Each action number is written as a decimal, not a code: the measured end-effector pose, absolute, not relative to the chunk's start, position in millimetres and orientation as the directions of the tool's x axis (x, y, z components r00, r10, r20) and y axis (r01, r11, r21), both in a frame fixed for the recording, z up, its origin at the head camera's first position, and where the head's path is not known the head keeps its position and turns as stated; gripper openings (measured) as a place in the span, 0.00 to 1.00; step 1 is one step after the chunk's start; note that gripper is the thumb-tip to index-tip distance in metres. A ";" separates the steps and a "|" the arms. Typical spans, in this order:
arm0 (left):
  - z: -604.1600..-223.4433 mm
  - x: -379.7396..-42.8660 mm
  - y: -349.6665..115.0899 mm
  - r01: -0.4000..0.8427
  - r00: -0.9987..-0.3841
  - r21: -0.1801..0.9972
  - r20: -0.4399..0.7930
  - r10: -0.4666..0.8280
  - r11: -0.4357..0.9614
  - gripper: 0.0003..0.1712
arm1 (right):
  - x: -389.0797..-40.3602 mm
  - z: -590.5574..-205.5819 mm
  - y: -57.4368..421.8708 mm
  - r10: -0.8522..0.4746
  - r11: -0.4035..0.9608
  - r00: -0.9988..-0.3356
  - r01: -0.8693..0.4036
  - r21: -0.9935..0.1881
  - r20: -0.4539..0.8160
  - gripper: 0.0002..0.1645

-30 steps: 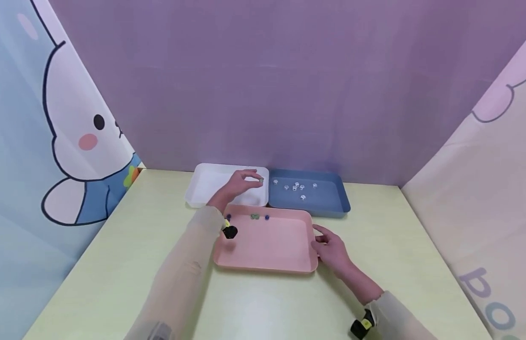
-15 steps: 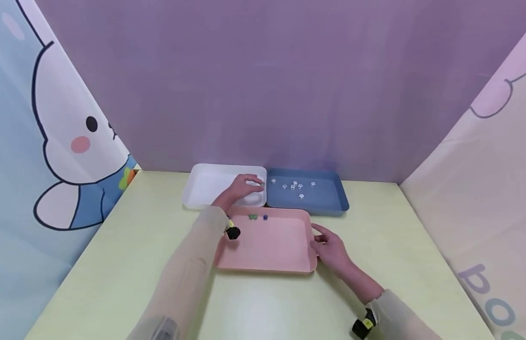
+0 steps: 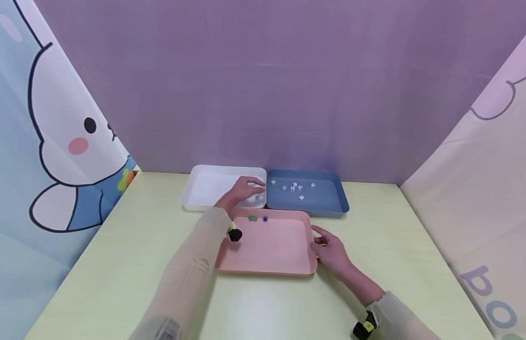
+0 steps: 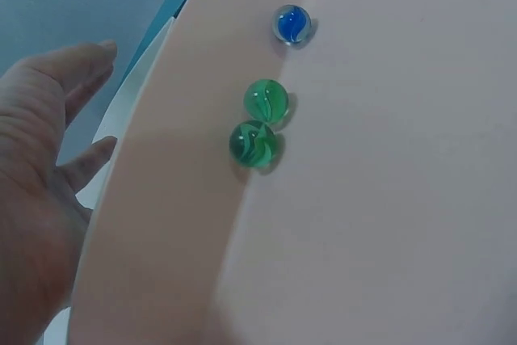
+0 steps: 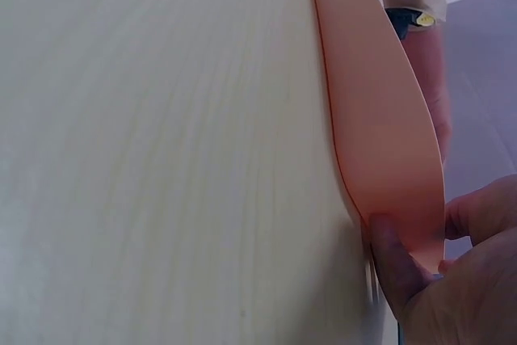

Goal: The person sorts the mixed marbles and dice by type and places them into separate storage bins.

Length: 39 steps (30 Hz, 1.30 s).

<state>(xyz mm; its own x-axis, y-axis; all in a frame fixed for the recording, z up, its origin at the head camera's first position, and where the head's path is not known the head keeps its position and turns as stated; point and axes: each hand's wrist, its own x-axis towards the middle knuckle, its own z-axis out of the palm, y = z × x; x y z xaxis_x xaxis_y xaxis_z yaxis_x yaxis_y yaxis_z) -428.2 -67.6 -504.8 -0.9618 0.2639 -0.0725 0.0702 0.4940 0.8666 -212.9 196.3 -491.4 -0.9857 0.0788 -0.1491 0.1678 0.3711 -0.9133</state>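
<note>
In the head view my left hand (image 3: 242, 190) is over the right end of the white tray (image 3: 203, 186), thumb and fingers apart with nothing between them. A small pale greenish marble (image 3: 257, 198) is in that tray below the hand. My right hand (image 3: 332, 251) grips the right rim of the pink tray (image 3: 280, 250), its thumb (image 5: 392, 260) against the outer wall in the right wrist view. Near the pink tray's far wall are two green marbles (image 4: 260, 123), touching, and a blue marble (image 4: 292, 24). My left forearm covers that tray's left side.
Right of the white tray stands a blue tray (image 3: 326, 203) with several small white dice-like pieces (image 3: 299, 187). All three trays stand close together on a pale wooden table (image 3: 139, 245). A purple curtain (image 3: 263, 85) rises behind, with printed cloths at both sides.
My left hand has let go of the small greenish marble, which now shows in the white tray, and its fingers have parted. The right hand stays on the pink tray.
</note>
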 end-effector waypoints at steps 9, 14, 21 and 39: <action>-486.2 -418.2 -69.4 0.221 -0.932 0.801 0.006 0.362 0.556 0.10 | -214.3 -492.7 196.4 0.066 0.357 -0.986 0.168 -0.919 -0.155 0.30; -467.4 -408.1 -65.4 0.362 -0.868 0.747 0.052 0.493 0.558 0.08 | -215.4 -492.8 198.6 0.066 0.351 -0.987 0.160 -0.923 -0.146 0.30; -443.0 -395.7 -58.1 0.520 -0.774 0.598 0.029 0.632 0.610 0.03 | -216.1 -492.7 200.5 0.063 0.339 -0.985 0.170 -0.925 -0.158 0.30; -435.9 -350.0 -40.1 0.824 -0.566 -0.029 -0.074 0.821 0.566 0.05 | -214.7 -493.9 202.0 0.062 0.329 -0.985 0.175 -0.928 -0.164 0.30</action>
